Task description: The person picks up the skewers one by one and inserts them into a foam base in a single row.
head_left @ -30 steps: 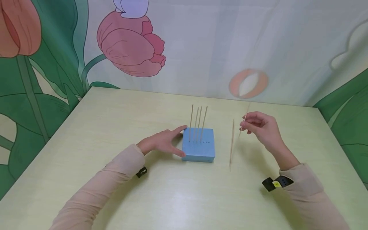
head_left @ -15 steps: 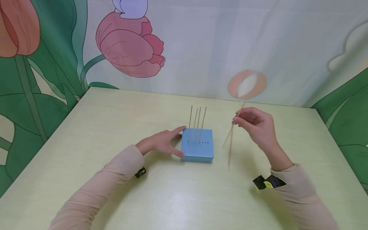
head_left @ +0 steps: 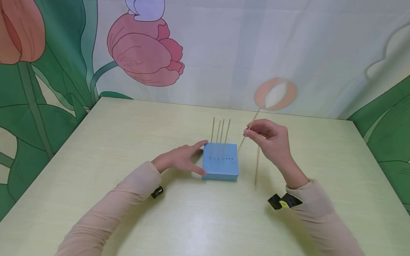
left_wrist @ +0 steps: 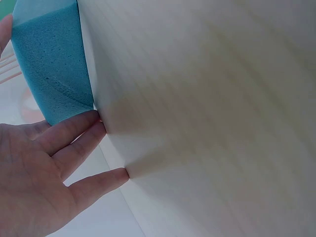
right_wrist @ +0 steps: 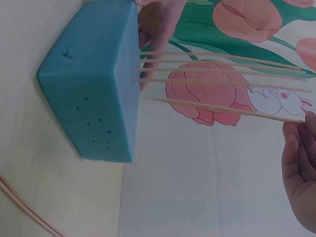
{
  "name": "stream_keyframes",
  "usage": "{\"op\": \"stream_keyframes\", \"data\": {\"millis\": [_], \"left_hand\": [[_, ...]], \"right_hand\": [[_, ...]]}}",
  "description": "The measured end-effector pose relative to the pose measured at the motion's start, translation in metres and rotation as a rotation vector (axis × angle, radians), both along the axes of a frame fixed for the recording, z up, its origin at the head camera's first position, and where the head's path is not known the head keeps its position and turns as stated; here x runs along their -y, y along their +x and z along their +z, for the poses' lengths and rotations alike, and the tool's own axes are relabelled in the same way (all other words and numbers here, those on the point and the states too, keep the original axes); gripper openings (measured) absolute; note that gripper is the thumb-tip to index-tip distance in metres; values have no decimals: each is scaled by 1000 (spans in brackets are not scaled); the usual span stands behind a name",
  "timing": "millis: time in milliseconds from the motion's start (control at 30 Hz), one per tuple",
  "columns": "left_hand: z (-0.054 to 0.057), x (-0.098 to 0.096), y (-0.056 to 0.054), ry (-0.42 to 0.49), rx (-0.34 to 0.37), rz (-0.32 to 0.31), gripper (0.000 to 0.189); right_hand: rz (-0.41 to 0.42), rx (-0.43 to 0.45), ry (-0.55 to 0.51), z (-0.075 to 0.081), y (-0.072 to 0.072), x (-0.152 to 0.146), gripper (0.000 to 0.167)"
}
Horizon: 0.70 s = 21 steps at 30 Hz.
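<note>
A blue foam block [head_left: 221, 168] lies on the table, with several thin wooden skewers [head_left: 212, 137] standing upright in a row in its top. Three small holes [head_left: 229, 158] continue the row to the right. My left hand [head_left: 180, 157] holds the block's left side between thumb and fingers; in the left wrist view other fingertips touch the table. My right hand [head_left: 270, 138] pinches another skewer [head_left: 255, 115], tilted, right of the block. In the right wrist view that skewer's pointed end [right_wrist: 158, 99] is close above the block's top, beside the standing ones.
Loose skewers [head_left: 257, 169] lie on the pale table [head_left: 198, 220] right of the block, partly behind my right hand. A printed curtain [head_left: 224, 53] with flowers hangs along the table's back edge. Each wrist wears a dark strap [head_left: 285, 201].
My right hand has moved left with the pinched skewer, passing over the loose skewers toward the block. The left hand and the block stay in place.
</note>
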<state>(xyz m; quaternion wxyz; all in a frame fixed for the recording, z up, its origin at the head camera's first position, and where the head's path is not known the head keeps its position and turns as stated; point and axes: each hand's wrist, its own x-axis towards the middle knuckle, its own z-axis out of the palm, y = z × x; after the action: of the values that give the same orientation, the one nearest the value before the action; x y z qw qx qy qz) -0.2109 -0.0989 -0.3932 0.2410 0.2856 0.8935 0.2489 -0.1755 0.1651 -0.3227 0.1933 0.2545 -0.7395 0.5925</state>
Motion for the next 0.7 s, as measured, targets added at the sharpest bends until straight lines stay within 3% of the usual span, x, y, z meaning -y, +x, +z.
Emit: {"op": "stream_keyframes", "data": {"millis": [333, 700], "left_hand": [[-1, 0, -1, -6, -7, -5, 107], [-1, 1, 0, 0, -9, -7, 107]], "right_hand": [[39, -49, -18, -7, -6, 14, 11], [36, -92, 77, -11, -9, 20, 10]]}}
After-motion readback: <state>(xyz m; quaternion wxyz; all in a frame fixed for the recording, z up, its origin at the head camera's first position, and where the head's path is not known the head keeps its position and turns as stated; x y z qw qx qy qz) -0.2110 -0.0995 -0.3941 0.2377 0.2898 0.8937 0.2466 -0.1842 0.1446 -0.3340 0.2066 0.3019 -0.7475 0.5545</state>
